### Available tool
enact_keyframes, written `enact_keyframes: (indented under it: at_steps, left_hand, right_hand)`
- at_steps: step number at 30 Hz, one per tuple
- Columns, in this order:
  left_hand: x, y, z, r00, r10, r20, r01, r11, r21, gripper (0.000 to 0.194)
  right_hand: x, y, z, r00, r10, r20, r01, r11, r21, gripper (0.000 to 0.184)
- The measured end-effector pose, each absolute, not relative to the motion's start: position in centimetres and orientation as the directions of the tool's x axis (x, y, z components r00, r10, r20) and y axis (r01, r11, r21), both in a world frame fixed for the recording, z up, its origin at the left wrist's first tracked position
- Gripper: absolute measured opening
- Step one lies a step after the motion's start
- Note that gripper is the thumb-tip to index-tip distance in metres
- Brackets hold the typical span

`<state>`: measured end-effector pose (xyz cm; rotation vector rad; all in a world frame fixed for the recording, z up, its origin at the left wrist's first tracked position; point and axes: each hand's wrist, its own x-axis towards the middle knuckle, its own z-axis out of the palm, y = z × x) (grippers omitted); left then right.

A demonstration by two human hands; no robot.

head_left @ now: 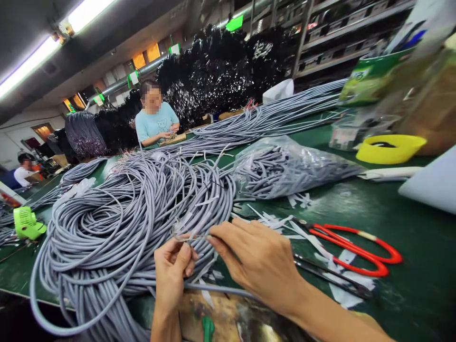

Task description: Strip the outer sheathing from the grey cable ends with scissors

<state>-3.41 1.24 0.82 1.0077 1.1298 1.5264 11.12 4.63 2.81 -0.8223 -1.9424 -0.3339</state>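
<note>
My left hand point(174, 261) is closed, thumb against fingers, around the end of a grey cable point(221, 288). That cable runs off to the right beneath my right wrist. Between the two hands stretch thin wires point(199, 237) from the cable end, too fine to count. Thumb and fingertips of my right hand point(254, 259) pinch these wires at their right side. Just behind the hands lies a big coiled heap of grey cables point(142, 204). A wooden board point(213, 313) with a green-handled tool point(207, 328) on it is below them.
Red-handled scissors point(356, 247), dark tweezers-like tool point(331, 275) and white paper strips point(270, 219) lie right. Beyond are a plastic bag of cable pieces point(285, 166), yellow tape ring point(390, 148) and green container point(370, 78). A small green fan point(26, 223) stands left; a co-worker point(156, 118) sits opposite.
</note>
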Motion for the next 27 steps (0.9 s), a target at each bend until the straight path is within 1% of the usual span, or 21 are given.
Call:
enact_keyframes:
  at_steps: [2,6,10,13,18,21,24,27]
  left_hand:
    - [-3.3,1.1,0.8,-0.225,0.972,0.068,-0.196,-0.114,0.974,0.036]
    - [-3.2,1.0,0.7,-0.225,0.971,0.075,-0.169,-0.115,0.979,0.034]
    - [-3.0,1.0,0.7,-0.218,0.971,0.095,-0.148,-0.130,0.980,0.035]
    - [-2.8,0.9,1.0,-0.202,0.975,0.095,-0.111,-0.119,0.987,0.035]
    - [-2.8,0.8,1.6,-0.136,0.988,0.066,-0.031,-0.071,0.997,0.042]
    - [-3.1,0.8,1.6,-0.073,0.997,0.028,-0.022,-0.029,0.999,0.044]
    - [-3.5,0.9,1.4,-0.004,1.000,-0.015,-0.043,0.015,0.999,0.045]
    - [-3.7,1.0,1.3,0.035,0.998,-0.052,-0.063,0.054,0.997,0.046]
  right_hand:
    - [11.2,4.6,3.0,-0.353,0.393,0.849,0.669,0.740,-0.064,0.035]
    - [11.2,4.5,3.1,-0.379,0.374,0.847,0.670,0.742,-0.027,0.031]
    - [11.4,4.6,2.8,-0.381,0.335,0.862,0.641,0.768,-0.016,0.024]
    - [11.5,4.7,2.7,-0.384,0.316,0.867,0.598,0.801,-0.027,0.024]
    - [11.9,5.5,2.8,-0.421,0.335,0.843,0.500,0.861,-0.093,0.029]
    - [12.1,6.2,2.6,-0.456,0.335,0.824,0.418,0.898,-0.134,0.030]
    - [12.2,7.0,2.3,-0.508,0.361,0.782,0.338,0.919,-0.204,0.029]
    - [12.2,7.6,1.8,-0.555,0.404,0.727,0.268,0.914,-0.303,0.028]
